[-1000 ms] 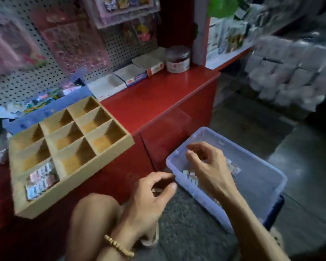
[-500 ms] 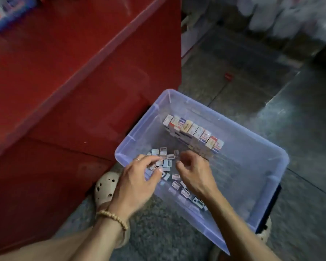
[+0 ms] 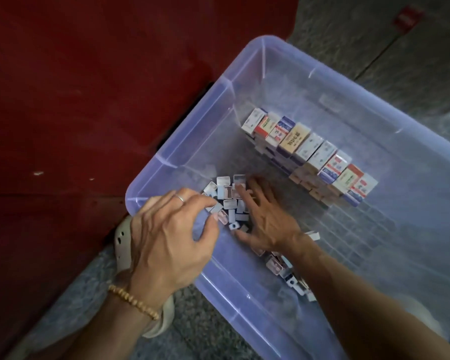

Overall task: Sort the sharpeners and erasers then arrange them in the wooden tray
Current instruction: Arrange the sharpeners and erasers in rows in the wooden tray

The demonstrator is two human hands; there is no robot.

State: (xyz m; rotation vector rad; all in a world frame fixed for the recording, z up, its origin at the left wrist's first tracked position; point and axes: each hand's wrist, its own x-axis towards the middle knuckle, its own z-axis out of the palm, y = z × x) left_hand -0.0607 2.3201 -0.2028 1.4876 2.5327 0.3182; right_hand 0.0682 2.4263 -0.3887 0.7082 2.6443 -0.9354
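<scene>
**Small, light, slick: sharpeners want a pinch across the flat sides**

At the near-left corner of the bin [image 3: 244, 63], the left hand [image 3: 166, 242] curls its fingers [image 3: 205, 203] and thumb round one small sharpener [image 3: 220, 213], pinching it at the edge of the sharpeners [image 3: 229, 201] heaped there. The right hand [image 3: 268, 224] lies beside it with fingers straight and spread, pressing flat on the same heap and holding nothing; it looks to be corralling the pieces rather than lifting any.

These sharpeners are tiny hard plastic blocks, white and pale blue. By their look they are very light, stiff and smooth, so they should slide on the bin floor and skitter away if nudged. A fingertip pinch across the two broad faces seems the safest hold; a scoop of several at once would probably spill some. More of them [image 3: 283, 268] lie scattered under the right forearm, against the near wall.

Farther back, a row of erasers [image 3: 309, 149] in printed sleeves stands packed side by side, well apart from the heap. Those should be softer and grippier, easy to lift by the long sides, several at a time.

Outside the bin, a red cabinet [image 3: 89, 100] rises on the left and a pale shoe [image 3: 122, 240] sits just beside the bin's corner. No tray is in view.
</scene>
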